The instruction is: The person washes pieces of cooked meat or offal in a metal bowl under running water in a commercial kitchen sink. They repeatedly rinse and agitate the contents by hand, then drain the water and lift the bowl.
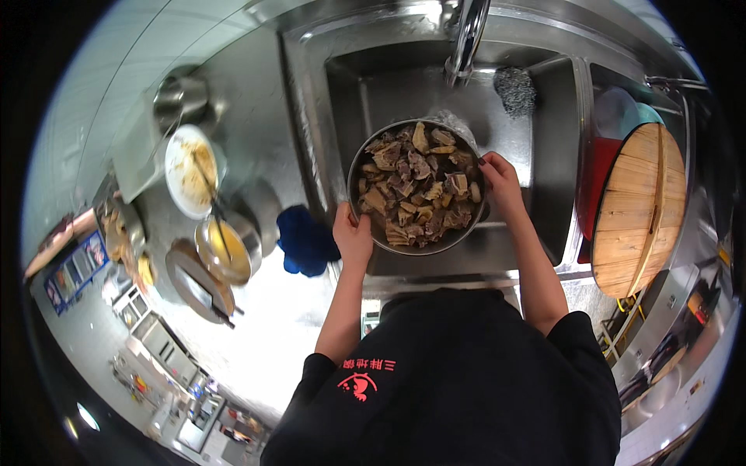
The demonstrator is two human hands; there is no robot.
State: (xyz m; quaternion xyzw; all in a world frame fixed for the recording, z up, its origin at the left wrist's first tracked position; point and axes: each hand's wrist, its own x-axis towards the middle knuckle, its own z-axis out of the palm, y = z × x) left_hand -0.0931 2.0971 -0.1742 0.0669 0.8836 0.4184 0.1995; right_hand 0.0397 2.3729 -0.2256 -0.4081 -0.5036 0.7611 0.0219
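Note:
A round metal basin (421,250) filled with chunks of meat (417,175) is held over a stainless steel sink (373,87). My left hand (354,236) grips its rim at the lower left, thumb on top. My right hand (501,177) pinches the rim at the upper right. Under the chrome faucet (466,46), a patch of clear water or foam shows just beyond the basin's far rim. A steel wool scourer (515,91) lies at the sink's far right. Some pieces look like meat with bone; the basin's underside is hidden.
Left of the sink are a blue cloth (306,240), a white bowl with food residue (189,169), a metal bowl of yellow liquid (227,247), a cutting board with a cleaver (198,285) and a metal pot (180,99). A round wooden lid (640,209) leans at the right, beside a red container (603,169).

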